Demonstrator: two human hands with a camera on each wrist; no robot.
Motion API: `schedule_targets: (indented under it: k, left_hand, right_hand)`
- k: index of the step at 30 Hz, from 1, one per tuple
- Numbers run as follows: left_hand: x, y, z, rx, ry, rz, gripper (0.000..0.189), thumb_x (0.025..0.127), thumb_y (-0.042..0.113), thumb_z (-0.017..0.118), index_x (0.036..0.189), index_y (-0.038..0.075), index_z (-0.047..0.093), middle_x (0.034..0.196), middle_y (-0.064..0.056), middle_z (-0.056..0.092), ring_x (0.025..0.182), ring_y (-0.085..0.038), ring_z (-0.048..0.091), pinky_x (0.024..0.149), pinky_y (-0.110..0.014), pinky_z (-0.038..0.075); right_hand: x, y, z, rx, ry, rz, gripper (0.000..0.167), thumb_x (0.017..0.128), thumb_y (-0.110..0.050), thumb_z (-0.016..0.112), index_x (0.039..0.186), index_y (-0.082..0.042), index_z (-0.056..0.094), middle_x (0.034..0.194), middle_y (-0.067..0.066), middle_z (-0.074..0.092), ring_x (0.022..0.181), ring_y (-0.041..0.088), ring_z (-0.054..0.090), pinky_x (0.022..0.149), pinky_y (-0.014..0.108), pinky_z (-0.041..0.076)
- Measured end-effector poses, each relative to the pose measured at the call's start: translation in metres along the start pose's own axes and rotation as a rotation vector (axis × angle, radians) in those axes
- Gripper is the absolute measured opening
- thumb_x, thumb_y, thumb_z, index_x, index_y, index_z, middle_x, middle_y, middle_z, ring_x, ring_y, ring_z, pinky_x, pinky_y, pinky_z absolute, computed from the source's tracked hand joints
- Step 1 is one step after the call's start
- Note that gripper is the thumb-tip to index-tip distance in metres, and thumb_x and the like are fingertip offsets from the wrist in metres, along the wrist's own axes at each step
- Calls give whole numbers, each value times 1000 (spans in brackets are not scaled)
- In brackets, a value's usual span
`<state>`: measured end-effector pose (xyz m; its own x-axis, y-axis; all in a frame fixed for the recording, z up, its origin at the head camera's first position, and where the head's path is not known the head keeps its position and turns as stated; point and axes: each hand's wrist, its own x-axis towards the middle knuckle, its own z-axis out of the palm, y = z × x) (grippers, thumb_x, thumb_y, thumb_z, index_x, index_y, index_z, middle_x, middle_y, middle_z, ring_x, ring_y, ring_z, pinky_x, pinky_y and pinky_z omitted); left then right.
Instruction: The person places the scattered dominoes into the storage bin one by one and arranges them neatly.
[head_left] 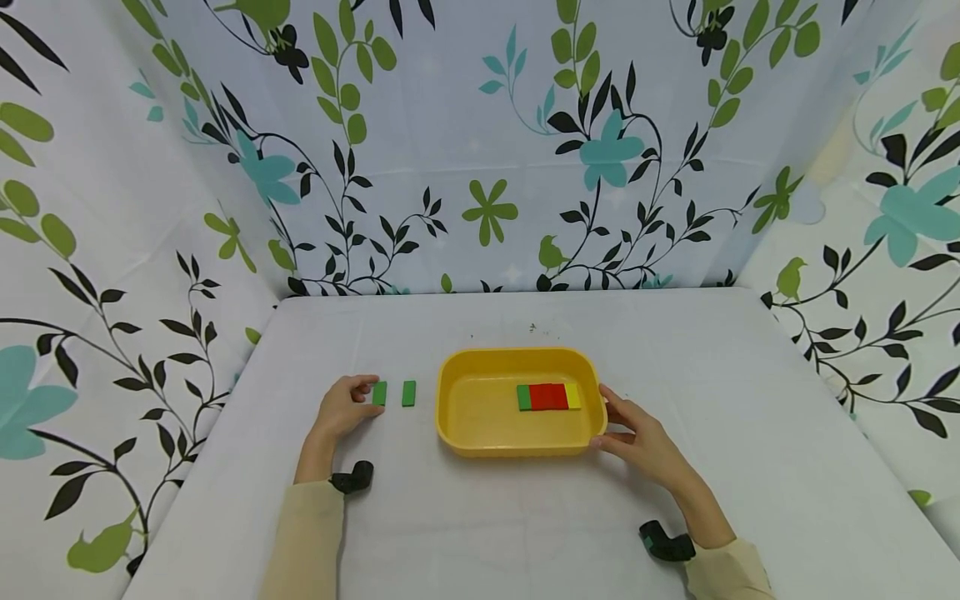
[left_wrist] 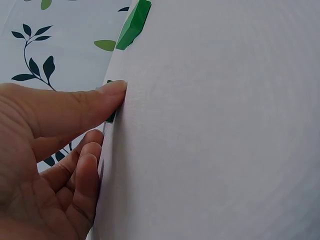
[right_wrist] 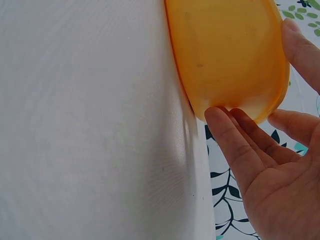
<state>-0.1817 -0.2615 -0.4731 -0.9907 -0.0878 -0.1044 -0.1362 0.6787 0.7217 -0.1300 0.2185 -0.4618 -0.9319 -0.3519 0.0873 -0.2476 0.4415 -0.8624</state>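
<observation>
My left hand (head_left: 345, 407) pinches a small green block (head_left: 380, 393) between thumb and fingers, low over the white tabletop. In the left wrist view the thumb covers most of this block. Just to its right, a second green block (head_left: 408, 393) lies apart on the table. My right hand (head_left: 636, 435) holds the right end of a yellow tray (head_left: 480, 450), its fingers and thumb spread around the rounded wall. Inside the tray, a touching row runs from a green block (head_left: 523, 397) through red blocks (head_left: 548, 397) to a yellow block (head_left: 573, 396).
The white tabletop (head_left: 450, 533) carries the tray near its middle. A leaf-patterned curtain (head_left: 450, 167) stands behind the table and on both sides. Each wrist bears a black strap-on device (head_left: 358, 477).
</observation>
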Motion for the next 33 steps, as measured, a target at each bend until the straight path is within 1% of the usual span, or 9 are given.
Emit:
schedule_targets:
  k: [5, 9, 14, 17, 20, 22, 25, 29, 33]
  left_hand:
    - [0, 1, 0, 14, 18, 7, 50, 79, 7, 78, 126, -1, 62, 108, -17, 58, 91, -25, 49, 76, -31, 39]
    - [-2, 2, 0, -11, 16, -29, 51, 81, 10, 77, 128, 0, 61, 111, -16, 59, 92, -24, 51, 75, -30, 40]
    - [-4, 2, -2, -95, 30, -65, 53, 81, 11, 77, 130, 1, 59, 113, -16, 61, 90, -17, 55, 74, -25, 44]
    - [-5, 3, -4, -172, 37, -84, 54, 82, 10, 76, 132, 1, 58, 111, -16, 61, 83, -9, 56, 68, -21, 47]
    - [-7, 7, -8, -255, 33, -104, 55, 83, 8, 75, 135, 1, 55, 107, -13, 60, 77, -3, 56, 64, -21, 50]
    - [-8, 13, -11, -316, 37, -108, 56, 84, 6, 74, 136, 1, 54, 105, -11, 59, 74, -1, 57, 65, -21, 51]
    - [-11, 26, -17, -372, 56, -81, 57, 83, 3, 75, 136, 1, 53, 102, -8, 57, 73, 1, 58, 68, -19, 52]
    - [-14, 51, -24, -414, 75, -14, 59, 82, 3, 76, 136, 1, 54, 101, -7, 56, 75, 2, 60, 70, -15, 50]
    - [-18, 77, -24, -433, 77, 36, 58, 80, 3, 78, 134, 3, 56, 101, -9, 56, 74, 0, 61, 71, -13, 49]
  right_hand:
    - [-1, 0, 0, 2, 0, 3, 82, 85, -20, 75, 153, -10, 31, 134, 20, 54, 121, 38, 56, 89, 30, 54]
    - [-1, 0, 0, 2, 0, 2, 82, 85, -20, 75, 153, -10, 31, 134, 20, 54, 121, 38, 56, 89, 30, 54]
    - [-1, 0, 0, 4, -2, -5, 82, 85, -20, 75, 153, -10, 31, 134, 20, 54, 121, 37, 56, 89, 31, 54]
    - [-1, 0, -1, 10, -3, -12, 82, 85, -19, 75, 153, -9, 32, 134, 21, 54, 121, 38, 56, 90, 32, 54]
    - [0, 0, -1, 8, -5, -10, 82, 84, -19, 75, 153, -8, 32, 133, 21, 54, 121, 38, 56, 90, 32, 54]
    - [0, 0, -1, 4, -5, -6, 82, 84, -20, 75, 153, -9, 32, 133, 21, 54, 121, 38, 56, 89, 31, 54]
    - [0, 0, -1, 2, -4, -3, 82, 84, -20, 75, 153, -9, 32, 133, 20, 55, 121, 38, 56, 89, 31, 54]
    - [0, -1, -1, 8, -4, -2, 82, 84, -20, 75, 153, -9, 32, 133, 21, 54, 121, 38, 56, 89, 31, 54]
    - [0, -1, -2, 13, -5, 0, 82, 84, -20, 75, 153, -9, 32, 133, 21, 54, 121, 38, 56, 89, 31, 55]
